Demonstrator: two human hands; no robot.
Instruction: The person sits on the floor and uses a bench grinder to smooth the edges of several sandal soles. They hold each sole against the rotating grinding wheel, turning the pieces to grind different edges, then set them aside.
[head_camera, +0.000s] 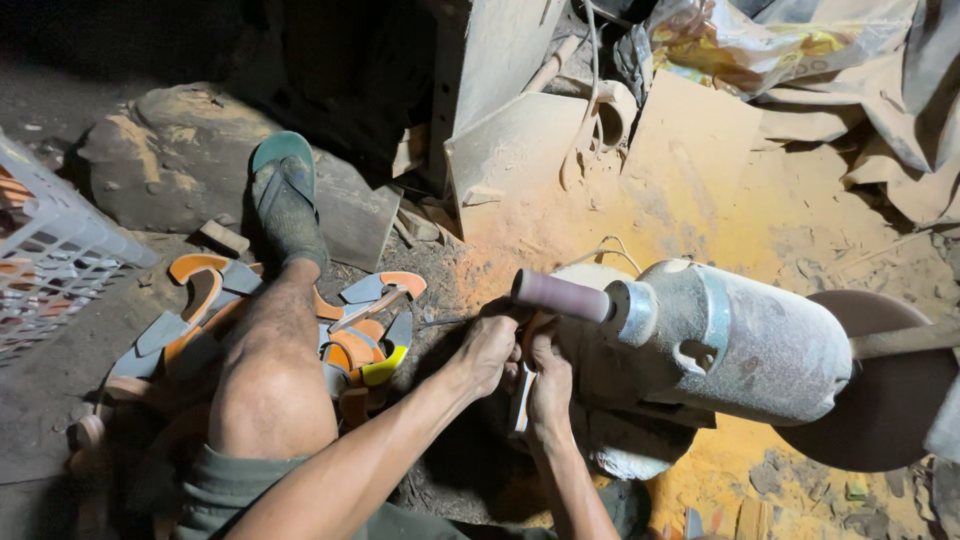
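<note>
My left hand (487, 352) and my right hand (548, 385) together grip a small curved sole piece (523, 392), orange and grey, held up under the pinkish sanding drum (560, 296). The drum sticks out from a dusty grey motor (735, 343) with a dark round disc (885, 395) on its other end. Both hands sit just left of the motor body. Much of the piece is hidden by my fingers.
A heap of orange, grey and yellow sole pieces (350, 335) lies by my bare leg (270, 370); my foot wears a green sandal (285, 185). A white plastic crate (45, 250) stands at left. Orange dust covers the ground; metal sheets (510, 150) and plastic bags (760, 40) lie behind.
</note>
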